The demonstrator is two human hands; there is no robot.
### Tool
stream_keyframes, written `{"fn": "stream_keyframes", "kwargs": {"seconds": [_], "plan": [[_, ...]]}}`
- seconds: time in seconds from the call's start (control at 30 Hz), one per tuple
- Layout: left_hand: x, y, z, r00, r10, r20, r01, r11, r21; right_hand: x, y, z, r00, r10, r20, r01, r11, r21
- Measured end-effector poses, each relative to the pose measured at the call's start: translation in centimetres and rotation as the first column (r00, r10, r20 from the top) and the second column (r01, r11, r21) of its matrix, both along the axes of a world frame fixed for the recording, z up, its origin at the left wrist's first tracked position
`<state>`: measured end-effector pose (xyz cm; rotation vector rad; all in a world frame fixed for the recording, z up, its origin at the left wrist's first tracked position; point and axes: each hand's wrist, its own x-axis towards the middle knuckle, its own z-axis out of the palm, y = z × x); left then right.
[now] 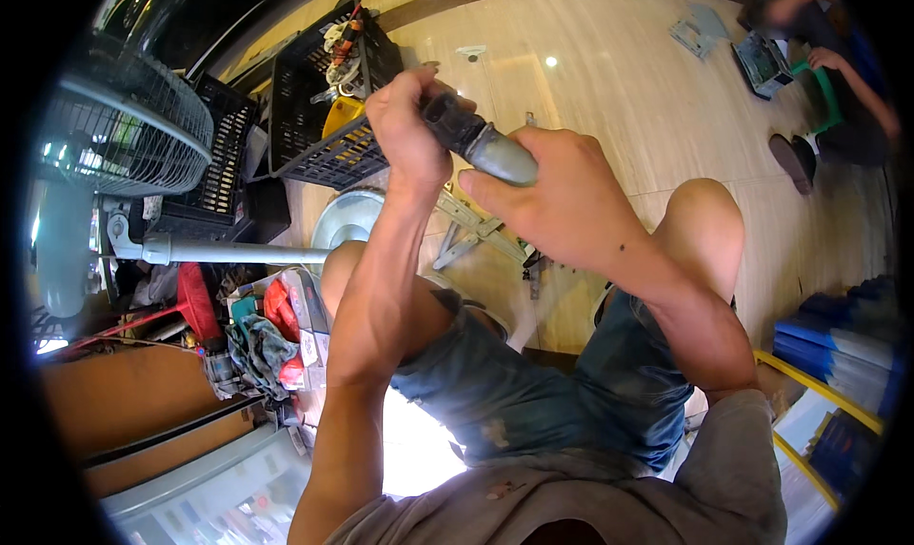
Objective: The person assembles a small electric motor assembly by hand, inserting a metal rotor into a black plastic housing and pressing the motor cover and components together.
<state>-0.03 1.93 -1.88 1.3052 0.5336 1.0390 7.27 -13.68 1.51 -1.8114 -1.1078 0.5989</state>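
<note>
Both my hands hold a cylindrical part [502, 157] with a smooth silver-grey metal body and a black end piece that looks like a connector; its exact kind is not clear. My left hand [409, 126] is closed round the black end. The metal end sits in the grip of my right hand [562, 188], thumb along the near side. The part is raised above my knees and tilts down to the right. Below it, on the floor, lies a linkage of crossed metal arms [466, 231], partly hidden by my hands.
Black crates stand at the left, one [328, 150] holding cables and a yellow thing. A standing fan [143, 126] lies across the left side, its pole near my left knee. Far right, another person's hand [826, 58] is near an opened device [762, 64]. Blue stacks [838, 331] stand at right.
</note>
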Motion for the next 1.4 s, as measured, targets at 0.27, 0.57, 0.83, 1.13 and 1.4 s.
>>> {"fn": "stream_keyframes", "kwargs": {"seconds": [0.27,0.57,0.83,1.13,1.4], "plan": [[-0.3,-0.1,-0.8,0.990,-0.061,-0.126,0.086,0.974,0.209,0.0,-0.5,-0.8,0.997,-0.006,0.077,0.008,1.000,-0.023],[-0.5,-0.3,-0.4,0.990,-0.088,-0.109,0.113,0.961,0.251,0.2,-0.9,-1.4,0.987,0.032,0.159,-0.035,0.999,0.017],[-0.5,-0.4,-0.6,0.994,-0.006,-0.110,0.034,0.966,0.257,-0.4,-0.9,-1.0,0.998,-0.017,0.057,0.017,1.000,-0.006],[-0.9,-0.6,-0.4,0.972,0.122,-0.202,-0.039,0.929,0.369,-1.0,-0.4,-1.4,0.991,-0.070,-0.117,0.072,0.997,0.011],[-1.5,-0.3,-0.3,0.976,0.108,-0.192,-0.036,0.937,0.347,-1.4,-0.1,-0.7,0.995,-0.056,-0.088,0.056,0.998,0.007]]}}
